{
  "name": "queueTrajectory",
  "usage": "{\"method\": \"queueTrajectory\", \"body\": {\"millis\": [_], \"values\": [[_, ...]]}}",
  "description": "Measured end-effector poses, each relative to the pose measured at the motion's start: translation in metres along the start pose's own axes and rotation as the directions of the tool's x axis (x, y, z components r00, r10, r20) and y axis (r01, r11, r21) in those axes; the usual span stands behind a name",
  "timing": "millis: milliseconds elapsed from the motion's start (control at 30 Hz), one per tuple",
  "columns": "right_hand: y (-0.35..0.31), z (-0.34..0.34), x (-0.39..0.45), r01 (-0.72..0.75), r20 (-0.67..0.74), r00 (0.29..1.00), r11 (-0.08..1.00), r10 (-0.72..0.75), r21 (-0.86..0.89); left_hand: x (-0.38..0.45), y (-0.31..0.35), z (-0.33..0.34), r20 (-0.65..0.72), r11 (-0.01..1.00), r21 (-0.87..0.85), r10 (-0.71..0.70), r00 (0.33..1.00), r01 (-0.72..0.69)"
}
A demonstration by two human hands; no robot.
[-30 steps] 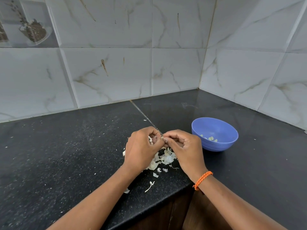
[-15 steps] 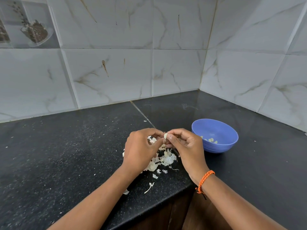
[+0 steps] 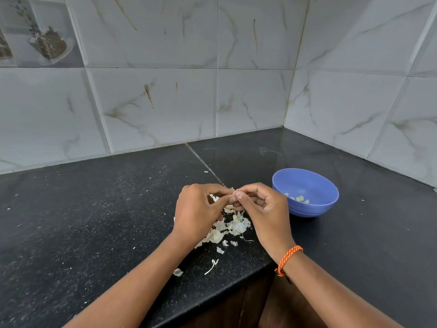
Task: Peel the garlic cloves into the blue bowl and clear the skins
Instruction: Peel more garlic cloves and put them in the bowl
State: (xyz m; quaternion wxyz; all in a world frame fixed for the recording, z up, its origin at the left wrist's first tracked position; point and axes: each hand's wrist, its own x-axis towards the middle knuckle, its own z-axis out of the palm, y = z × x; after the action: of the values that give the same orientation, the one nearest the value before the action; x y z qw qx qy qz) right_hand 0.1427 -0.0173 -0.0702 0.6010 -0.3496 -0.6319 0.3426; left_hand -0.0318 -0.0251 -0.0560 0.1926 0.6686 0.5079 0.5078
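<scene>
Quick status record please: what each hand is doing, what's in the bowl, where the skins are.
left hand: pinches the garlic clove
right hand: pinches the same clove from the other side
blue bowl: on the counter, right of the hands, a few peeled cloves inside
skins: loose pile on the counter under the hands, scraps toward the front edge

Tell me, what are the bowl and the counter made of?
The bowl looks like matte blue plastic: even colour, dull sheen, moulded ridges round its base. The counter looks like polished black granite, speckled and faintly reflective, though it could be an imitation.
</scene>
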Motion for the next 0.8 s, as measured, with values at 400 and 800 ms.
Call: {"method": "queueTrajectory", "body": {"millis": [400,800], "values": [[0.0002,-0.0028,0.0022,0.05,0.019,0.999,0.999,-0.05,-0.008,0.001,0.0019,0.002,-0.016,0.981,-0.177,-0.079,0.997,0.075],[-0.0024,-0.0005,-0.0004,0.113,0.002,0.994,0.984,-0.113,-0.137,0.0022,0.0039,0.0021,0.05,0.961,-0.216,-0.163,0.985,0.17]]}}
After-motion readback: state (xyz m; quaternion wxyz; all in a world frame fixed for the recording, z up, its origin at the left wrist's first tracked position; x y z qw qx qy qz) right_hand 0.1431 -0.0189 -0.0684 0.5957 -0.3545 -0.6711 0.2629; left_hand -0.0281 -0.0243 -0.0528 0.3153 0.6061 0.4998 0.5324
